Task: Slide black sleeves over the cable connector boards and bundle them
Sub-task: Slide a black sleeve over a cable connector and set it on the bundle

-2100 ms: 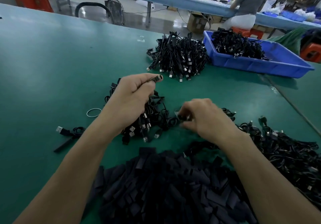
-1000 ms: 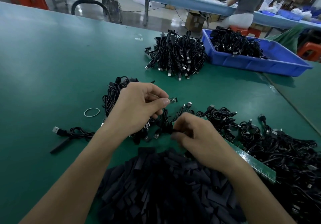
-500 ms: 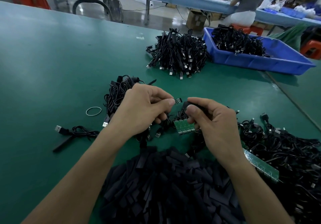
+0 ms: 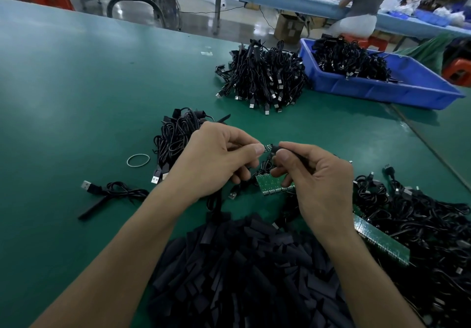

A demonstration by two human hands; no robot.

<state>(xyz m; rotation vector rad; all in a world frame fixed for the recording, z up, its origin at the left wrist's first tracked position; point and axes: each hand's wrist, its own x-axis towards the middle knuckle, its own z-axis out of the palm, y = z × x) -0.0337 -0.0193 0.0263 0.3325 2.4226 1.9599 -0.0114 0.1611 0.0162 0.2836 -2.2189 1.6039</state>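
Note:
My left hand (image 4: pixel 216 159) pinches a small connector board (image 4: pixel 267 148) whose tip sticks out to the right of thumb and forefinger. My right hand (image 4: pixel 313 175) holds a black sleeve (image 4: pixel 275 146) by its end, with the sleeve's mouth touching the board's tip. The cable of that board hangs down between the hands and is mostly hidden. A heap of loose black sleeves (image 4: pixel 244 271) lies right in front of me. A bundle of black cables (image 4: pixel 175 136) sits behind my left hand.
A green circuit panel piece (image 4: pixel 274 185) lies under my right hand, and a longer strip (image 4: pixel 379 241) at right on a cable heap (image 4: pixel 418 215). A rubber band (image 4: pixel 138 160) and single cable (image 4: pixel 112 191) lie left. Farther back are a cable pile (image 4: pixel 265 75) and blue bin (image 4: pixel 382 90).
My right hand picked a sleeve from the heap and rose to meet my left hand; the sleeve's end now touches the board's tip. My left hand lowered earlier, then stayed still.

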